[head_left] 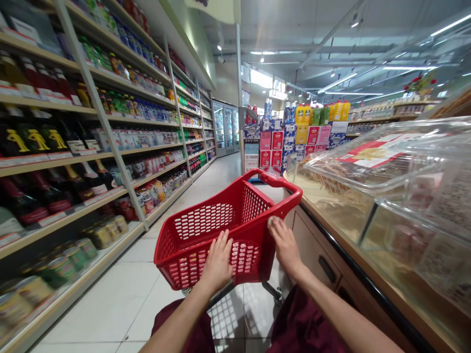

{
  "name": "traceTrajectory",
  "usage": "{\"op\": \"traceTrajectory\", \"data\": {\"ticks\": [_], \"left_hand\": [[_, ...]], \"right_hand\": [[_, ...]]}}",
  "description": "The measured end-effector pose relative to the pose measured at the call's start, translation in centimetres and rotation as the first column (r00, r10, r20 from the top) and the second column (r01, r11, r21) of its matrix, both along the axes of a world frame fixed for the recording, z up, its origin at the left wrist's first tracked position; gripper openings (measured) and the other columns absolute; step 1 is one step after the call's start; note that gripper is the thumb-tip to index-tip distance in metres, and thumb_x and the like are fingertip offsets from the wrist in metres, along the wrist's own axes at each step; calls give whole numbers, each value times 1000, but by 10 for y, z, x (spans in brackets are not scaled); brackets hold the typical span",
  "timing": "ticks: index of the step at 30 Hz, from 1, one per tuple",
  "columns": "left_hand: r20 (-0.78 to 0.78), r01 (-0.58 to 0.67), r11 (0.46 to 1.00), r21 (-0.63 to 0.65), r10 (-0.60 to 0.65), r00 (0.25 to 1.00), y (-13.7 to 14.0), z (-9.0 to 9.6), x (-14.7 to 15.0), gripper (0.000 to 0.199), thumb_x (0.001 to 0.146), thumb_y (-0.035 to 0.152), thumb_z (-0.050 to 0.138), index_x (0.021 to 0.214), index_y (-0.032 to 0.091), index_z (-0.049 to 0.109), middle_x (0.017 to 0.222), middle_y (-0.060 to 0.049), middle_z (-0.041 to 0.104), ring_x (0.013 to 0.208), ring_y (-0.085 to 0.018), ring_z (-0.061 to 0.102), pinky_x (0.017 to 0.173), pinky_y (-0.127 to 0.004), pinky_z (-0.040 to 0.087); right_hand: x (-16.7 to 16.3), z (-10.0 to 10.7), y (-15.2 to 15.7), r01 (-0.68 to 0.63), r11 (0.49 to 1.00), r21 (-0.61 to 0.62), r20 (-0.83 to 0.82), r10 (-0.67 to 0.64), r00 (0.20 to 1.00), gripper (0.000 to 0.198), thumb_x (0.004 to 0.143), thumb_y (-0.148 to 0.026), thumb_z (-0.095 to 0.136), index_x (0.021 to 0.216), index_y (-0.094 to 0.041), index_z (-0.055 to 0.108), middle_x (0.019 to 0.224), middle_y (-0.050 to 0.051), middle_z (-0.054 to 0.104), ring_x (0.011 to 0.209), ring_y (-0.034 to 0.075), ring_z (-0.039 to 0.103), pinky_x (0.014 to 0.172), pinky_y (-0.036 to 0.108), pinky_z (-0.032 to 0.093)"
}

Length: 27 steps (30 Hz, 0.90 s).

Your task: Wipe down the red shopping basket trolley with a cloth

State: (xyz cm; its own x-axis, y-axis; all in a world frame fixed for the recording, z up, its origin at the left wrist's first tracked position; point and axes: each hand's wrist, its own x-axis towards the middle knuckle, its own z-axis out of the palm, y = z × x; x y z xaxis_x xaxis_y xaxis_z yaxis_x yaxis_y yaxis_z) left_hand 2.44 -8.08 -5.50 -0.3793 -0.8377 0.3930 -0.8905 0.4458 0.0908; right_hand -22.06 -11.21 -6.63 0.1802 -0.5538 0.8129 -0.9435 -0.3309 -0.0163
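One red shopping cart before you, your two forearms stretched forward, left hand open against its side, right hand open, fingers touching it near the handle

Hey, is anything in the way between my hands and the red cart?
Nothing visible is: your left hand and right hand both rest against the near side of the cart. The counter is off to the right, not between them.

Red cart partly hidden behind both hands, lower-left cans blurred
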Motion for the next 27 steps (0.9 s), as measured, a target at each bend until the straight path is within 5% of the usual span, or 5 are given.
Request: {"op": "traceTrajectory", "data": {"ticks": [7, 13, 18, 22, 27], "left_hand": [[-6, -5, 1000, -9, 5, 1000, 0, 1, 1, 63, 60, 6, 44, 123, 9, 41, 142, -14, 19, 132, -24, 12, 106, -45, 19], [-13, 6, 1000, 10, -6, 1000, 4, 6, 2, 62, 61, 6, 44, 123, 10, 42, 142, -13, 22, 131, -24, 15, 105, -45, 22], [-32, 11, 1000, 8, -10, 999, 5, 7, 1, 62, 61, 7, 44, 123, 11, 42, 142, -13, 20, 131, -24, 13, 105, -46, 21], [-6, 28, 999, 21, -28, 1000, 3, 6, 11, 67, 60, 7, 43, 127, 13, 37, 142, -11, 23, 131, -22, 16, 106, -43, 22], [-46, -221, 973, -63, 218, 975, 5, -6, 37, 69, 62, 10, 41, 130, 7, 29, 139, -14, 29, 130, -23, 21, 105, -45, 21]], "right_hand": [[22, 12, -2, -8, 997, -81, 43, 12, 999, 50, 81, -3, 29, 128, -16, 40, 135, 9, 38, 130, 20, 18, 101, 44, 27], [34, -10, 11, -109, 994, 2, -124, 109, 986, 47, 82, -5, 30, 126, -18, 43, 129, 6, 46, 130, 19, 19, 99, 43, 30], [51, 2, 5, -108, 993, -49, -90, 104, 991, 51, 83, -4, 27, 130, -19, 37, 135, 5, 38, 131, 19, 16, 102, 43, 25], [59, -18, 11, -149, 988, 27, -201, 151, 968, 49, 83, -6, 31, 129, -20, 39, 131, 4, 43, 129, 19, 22, 101, 40, 28], [78, -13, 20, -161, 986, 45, -248, 167, 954, 49, 82, -7, 33, 129, -19, 38, 133, 2, 41, 129, 20, 20, 101, 39, 27]]}}
